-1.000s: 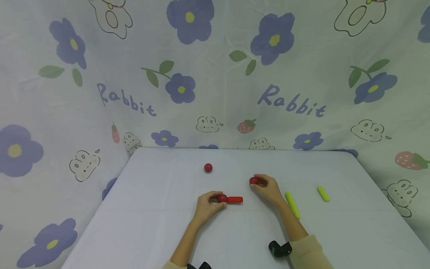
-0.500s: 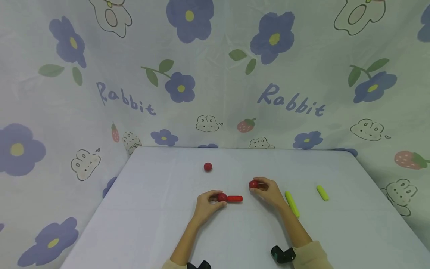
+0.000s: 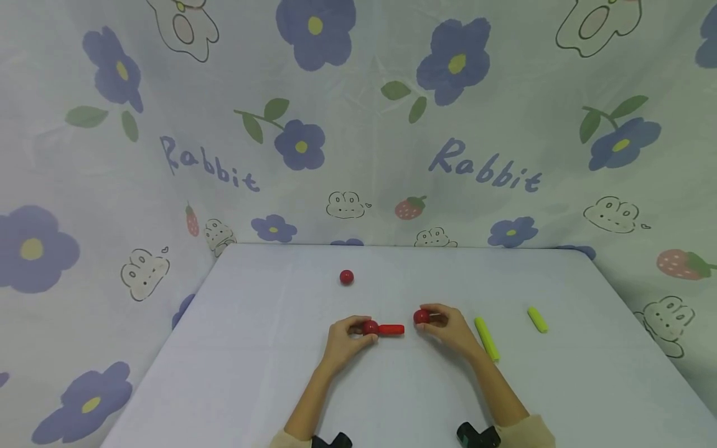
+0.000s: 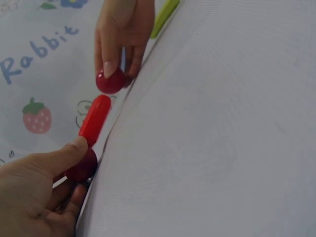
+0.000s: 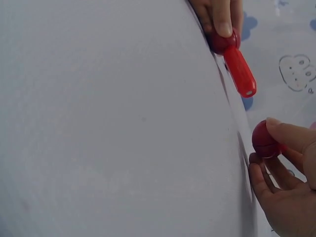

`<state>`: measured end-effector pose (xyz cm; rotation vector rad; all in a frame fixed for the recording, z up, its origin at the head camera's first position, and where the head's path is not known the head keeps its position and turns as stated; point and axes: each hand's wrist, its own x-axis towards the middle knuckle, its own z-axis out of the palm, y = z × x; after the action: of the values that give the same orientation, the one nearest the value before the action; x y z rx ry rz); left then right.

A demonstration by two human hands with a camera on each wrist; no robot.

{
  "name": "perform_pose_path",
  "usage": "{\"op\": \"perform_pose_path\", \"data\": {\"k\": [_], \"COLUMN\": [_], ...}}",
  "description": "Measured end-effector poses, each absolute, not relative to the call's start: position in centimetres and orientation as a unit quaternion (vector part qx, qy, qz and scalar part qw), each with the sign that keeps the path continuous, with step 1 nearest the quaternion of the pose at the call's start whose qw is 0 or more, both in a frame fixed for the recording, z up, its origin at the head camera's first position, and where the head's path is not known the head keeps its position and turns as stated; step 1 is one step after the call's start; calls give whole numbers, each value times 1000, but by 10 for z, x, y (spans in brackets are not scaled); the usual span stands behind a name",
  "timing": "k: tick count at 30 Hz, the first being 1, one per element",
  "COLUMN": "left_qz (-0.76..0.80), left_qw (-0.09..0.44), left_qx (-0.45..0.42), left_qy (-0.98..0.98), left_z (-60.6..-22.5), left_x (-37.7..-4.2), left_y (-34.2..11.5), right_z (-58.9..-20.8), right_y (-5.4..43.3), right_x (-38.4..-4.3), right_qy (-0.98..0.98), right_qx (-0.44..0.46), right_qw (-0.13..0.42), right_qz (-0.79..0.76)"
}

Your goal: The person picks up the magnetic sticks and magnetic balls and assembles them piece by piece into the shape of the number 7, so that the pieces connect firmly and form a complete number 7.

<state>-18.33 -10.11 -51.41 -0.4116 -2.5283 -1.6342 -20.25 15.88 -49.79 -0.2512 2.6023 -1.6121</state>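
Note:
My left hand (image 3: 340, 345) pinches a dark red ball (image 3: 371, 328) between thumb and fingers. From that ball a short bright red stick (image 3: 391, 330) points right; in the right wrist view its rounded free end shows a small pale dot. Across from it, my right hand (image 3: 455, 330) grips a second dark red ball (image 3: 422, 317) by thumb and fingertips. A sliver of red (image 5: 282, 147) shows behind this ball among the fingers. In the left wrist view, a narrow gap separates the stick's tip from the right hand's ball (image 4: 110, 81).
A third red ball (image 3: 346, 277) lies toward the back of the white table (image 3: 252, 373). Right of my right forearm are a longer yellow-green stick (image 3: 487, 339) and a shorter yellow-green stick (image 3: 538, 319). A patterned curtain (image 3: 347, 149) hangs behind the table.
My right hand has come toward me with its ball, drawing nearly level with the red stick. My left hand stays in place, holding its ball and stick.

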Motion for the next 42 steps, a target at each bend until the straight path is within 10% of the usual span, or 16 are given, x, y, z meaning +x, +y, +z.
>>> {"op": "perform_pose_path", "data": {"k": [42], "left_qz": [-540], "left_qw": [53], "left_qx": [-132], "left_qy": [-830], "left_z": [-514], "left_x": [-184], "left_y": [-102], "right_z": [-501], "right_y": [148], "right_x": [-175], "right_qy": [859], "right_qx": [-90], "right_qw": [-2], "right_qz": [-504]}}
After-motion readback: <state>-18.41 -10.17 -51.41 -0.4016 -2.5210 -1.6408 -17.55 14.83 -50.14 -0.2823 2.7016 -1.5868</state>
